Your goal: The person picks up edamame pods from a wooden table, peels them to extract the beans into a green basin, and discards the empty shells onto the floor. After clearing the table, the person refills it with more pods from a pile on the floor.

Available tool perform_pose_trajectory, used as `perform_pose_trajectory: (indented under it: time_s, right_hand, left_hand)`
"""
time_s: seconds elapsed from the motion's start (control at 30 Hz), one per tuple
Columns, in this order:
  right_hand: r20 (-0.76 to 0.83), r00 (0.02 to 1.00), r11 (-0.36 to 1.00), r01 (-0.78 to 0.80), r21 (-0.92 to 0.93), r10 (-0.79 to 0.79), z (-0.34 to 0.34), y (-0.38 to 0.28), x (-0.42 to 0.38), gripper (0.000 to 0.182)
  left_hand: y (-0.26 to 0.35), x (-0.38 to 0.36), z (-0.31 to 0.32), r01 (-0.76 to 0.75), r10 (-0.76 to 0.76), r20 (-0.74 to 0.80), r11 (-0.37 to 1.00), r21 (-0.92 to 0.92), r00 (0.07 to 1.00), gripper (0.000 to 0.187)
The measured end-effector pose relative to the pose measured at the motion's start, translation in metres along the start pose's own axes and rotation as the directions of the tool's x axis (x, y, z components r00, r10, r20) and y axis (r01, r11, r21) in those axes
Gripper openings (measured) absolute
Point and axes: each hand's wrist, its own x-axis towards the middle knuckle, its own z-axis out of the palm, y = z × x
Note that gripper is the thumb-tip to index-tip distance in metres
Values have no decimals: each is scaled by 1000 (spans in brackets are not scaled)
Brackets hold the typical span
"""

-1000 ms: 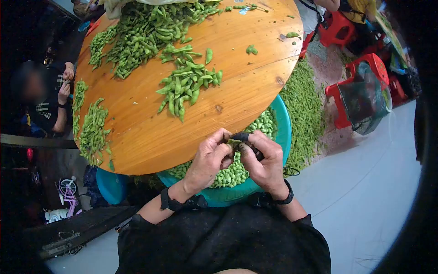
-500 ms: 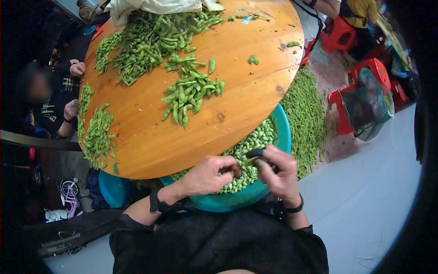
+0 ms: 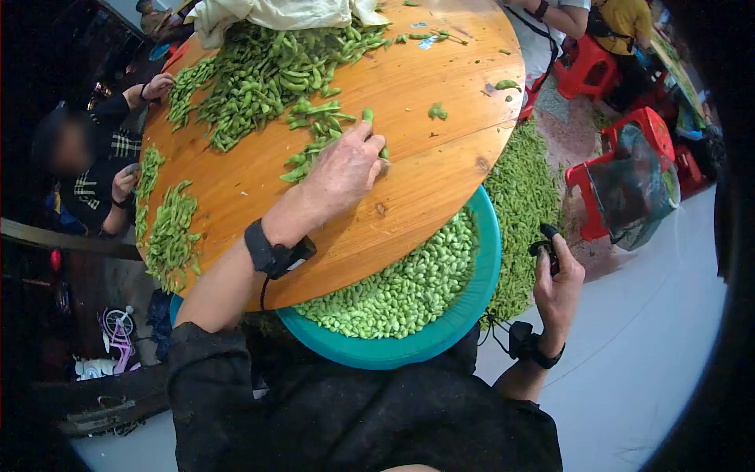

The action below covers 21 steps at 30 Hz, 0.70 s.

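Note:
My left hand reaches over the round wooden table, its fingers bent together on a green soybean pod at the right end of a small pod pile. The hand covers much of that pile. Away to the right, my right hand is held above the floor with thumb and fingers apart and nothing visible between them. Black covers sit on some of its fingertips. Between my arms, a teal basin full of shelled green beans stands partly under the table edge.
A large pod heap lies under a pale cloth. Another person works beside smaller piles at the left. Green pods or hulls cover the floor at right, near a red stool with a dark net.
My left hand has gone from above the basin up to the pod pile. My right hand has swung right, away from the basin, and its fingers have opened; the green pod it held is gone.

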Motion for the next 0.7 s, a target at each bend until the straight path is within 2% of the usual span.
perform_pose_trajectory:
  time_s: [0.03, 0.07, 0.17, 0.23, 0.27, 0.3, 0.33, 0.37, 0.4, 0.47, 0.6, 0.67, 0.7]
  right_hand:
    - [0, 1000, 1000, -2, -1, 2, 1, -1, 0, 32]
    - [6, 1000, 1000, -12, -7, 12, 1, -2, -1, 31]
    - [-1, 1000, 1000, 4, -8, -4, 4, 2, -3, 30]
    - [-9, 999, 999, 35, 2, -35, 7, 2, -3, 30]
    - [-5, 999, 999, 33, 12, -33, 10, 0, -3, 27]
    - [-1, 1000, 999, 30, 23, -30, 13, -3, -3, 24]
    - [1, 1000, 999, 30, 24, -30, 16, -7, -3, 24]
    - [20, 997, 997, 69, 34, -70, 19, -12, -2, 20]
    - [38, 993, 993, 109, 45, -110, 21, -17, -1, 17]
    - [53, 990, 990, 126, 61, -130, 25, -24, 1, 15]
    - [46, 985, 979, 160, 129, -167, 31, -40, 4, 14]
    - [55, 985, 979, 154, 135, -162, 33, -42, 3, 14]
    - [68, 982, 979, 164, 123, -173, 34, -41, 2, 15]
  left_hand:
    - [0, 1, 1, 34, -33, 73, 999, -10, 997, 28]
    - [2, 0, 1, 33, -32, 77, 999, -14, 997, 28]
    - [14, -11, -6, 2, 3, 139, 999, -41, 990, 24]
    - [21, -26, -9, -72, 57, 203, 995, 66, 977, 22]
    - [29, -33, -13, -27, 24, 257, 1000, 10, 966, 19]
    - [31, -40, -13, -25, 21, 259, 1000, 11, 966, 19]
    - [32, -47, -11, -38, 36, 195, 999, 5, 980, 19]
    - [32, -50, -11, -51, 51, 130, 999, 0, 990, 19]
    - [33, -50, -11, -50, 50, 129, 999, -2, 990, 19]
    - [36, -46, -12, -58, 59, -68, 998, 13, 996, 19]
    - [37, -26, -7, -112, 112, -60, 994, 16, 992, 20]
    - [31, -21, 5, -97, 89, 133, 994, 54, 987, 20]
    - [31, -21, 5, -98, 91, 131, 994, 52, 987, 20]
